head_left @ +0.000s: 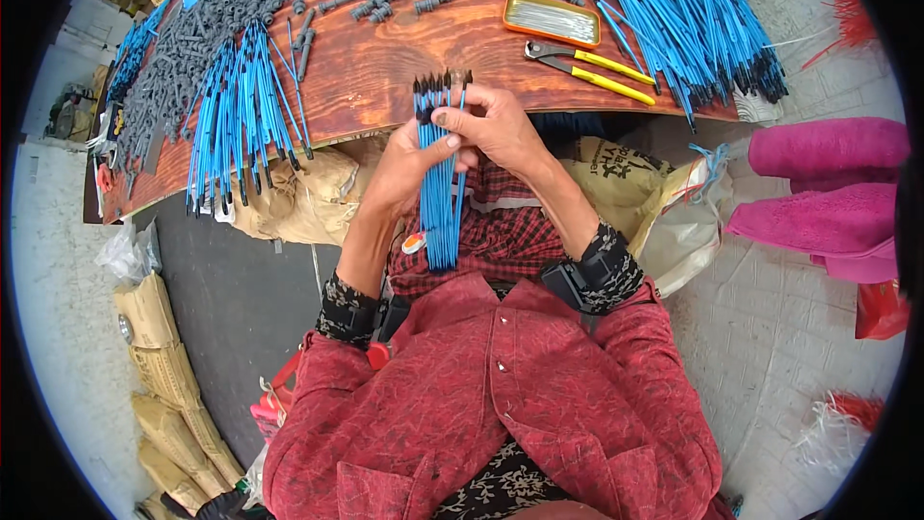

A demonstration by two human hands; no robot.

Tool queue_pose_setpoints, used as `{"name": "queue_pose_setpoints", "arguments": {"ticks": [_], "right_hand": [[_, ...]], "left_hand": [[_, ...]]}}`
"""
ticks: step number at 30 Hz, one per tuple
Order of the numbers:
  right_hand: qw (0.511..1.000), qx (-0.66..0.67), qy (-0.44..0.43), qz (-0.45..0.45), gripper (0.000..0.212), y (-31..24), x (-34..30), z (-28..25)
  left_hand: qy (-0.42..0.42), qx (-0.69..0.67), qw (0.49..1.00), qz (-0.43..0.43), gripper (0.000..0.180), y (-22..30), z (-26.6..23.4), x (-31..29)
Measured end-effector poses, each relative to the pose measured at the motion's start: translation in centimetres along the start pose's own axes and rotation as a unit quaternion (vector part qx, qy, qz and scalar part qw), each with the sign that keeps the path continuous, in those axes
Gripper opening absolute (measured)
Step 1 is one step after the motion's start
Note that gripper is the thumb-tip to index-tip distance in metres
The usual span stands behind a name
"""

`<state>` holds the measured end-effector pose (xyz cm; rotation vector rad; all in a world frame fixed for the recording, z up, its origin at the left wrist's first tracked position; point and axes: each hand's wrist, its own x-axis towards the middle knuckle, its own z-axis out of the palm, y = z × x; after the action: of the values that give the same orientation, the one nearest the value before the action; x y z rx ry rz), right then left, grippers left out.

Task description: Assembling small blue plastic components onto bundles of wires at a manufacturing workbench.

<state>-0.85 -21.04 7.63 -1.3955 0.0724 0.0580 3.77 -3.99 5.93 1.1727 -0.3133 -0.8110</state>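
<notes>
A bundle of thin blue rods with black tips [441,217] stands upright over my lap, tips toward the table. My left hand [406,171] is closed around it below the tips, its thumb across the front. My right hand [500,135] is closed on the upper part of the same bundle, its thumb lying just under the black ends. One rod [468,80] stands slightly apart from the others at the right side, beside the right fingers. The lower ends of the bundle hang free below my hands. Some right fingers are hidden behind the rods.
The wooden table [375,77] carries a heap of grey ribbed parts [221,39], blue rods piled left [241,106] and right [693,29], a tray of thin metal pins [551,19] and yellow-handled pliers [606,77]. Sacks [635,173] hang below; pink cloths [828,183] are at right.
</notes>
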Motion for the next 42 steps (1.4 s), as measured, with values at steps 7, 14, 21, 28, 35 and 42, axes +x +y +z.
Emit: {"name": "queue_pose_setpoints", "arguments": {"ticks": [7,14,21,28,35,42], "right_hand": [[1.000,0.000,0.013,-0.007,0.023,0.6,-0.3,0.8],[0.995,0.093,-0.020,0.023,0.020,-0.2,-0.8,1.7],[0.999,0.039,-0.003,0.036,0.022,0.0,-0.9,1.2],[0.998,-0.024,0.037,0.045,0.029,-0.9,-0.7,1.6],[0.996,-0.043,0.051,0.067,0.033,-1.1,-0.8,2.2],[0.996,0.046,0.024,0.071,0.035,-1.1,-0.7,1.7]], "left_hand": [[0.004,-0.030,1.000,-0.004,0.029,-1.0,-0.5,-0.5],[0.010,-0.056,0.998,-0.019,0.024,-1.3,-0.2,-1.6],[-0.032,-0.066,0.994,-0.086,0.032,0.3,0.0,-2.5],[-0.019,-0.008,0.998,-0.060,0.032,-0.5,0.6,-2.3],[-0.058,-0.060,0.995,-0.049,0.034,-0.9,-0.5,-2.3],[-0.001,0.006,0.999,-0.052,0.032,-0.6,0.7,-1.9]]}}
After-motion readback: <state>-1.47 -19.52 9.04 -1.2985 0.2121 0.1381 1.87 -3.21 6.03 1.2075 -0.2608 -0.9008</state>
